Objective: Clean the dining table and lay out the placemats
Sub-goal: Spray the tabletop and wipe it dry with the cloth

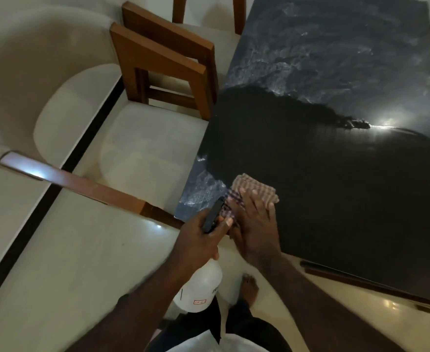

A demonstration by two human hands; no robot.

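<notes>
Head view looks down on a dark, glossy rectangular surface (336,199). Its far half and a patch at the near left corner carry a whitish, streaky film. The broad band between them is clean black and mirrors a bright lamp glare near the right edge.

A checked cloth (257,189), woven in pinkish-brown and dark lines and folded into a thick pad, lies on the surface just inside the near left corner, at the border of the filmy patch. The right hand (254,224) lies flat on the cloth, fingers straight and spread, pressing it down.

The left hand (198,237) hovers just off the same corner, fingers curled tight round the black trigger head of a spray bottle (201,285). The bottle's body is white, translucent plastic with rounded shoulders, hanging below the hand over the floor (56,262). It bears a small red-outlined label whose writing is too small to read.

Two chairs (163,54) of reddish-brown wood, with square slatted backs and cream seat pads, stand along the left edge. The floor is pale, polished tile crossed by a black strip. A bare foot (249,285) shows on it below the near edge.
</notes>
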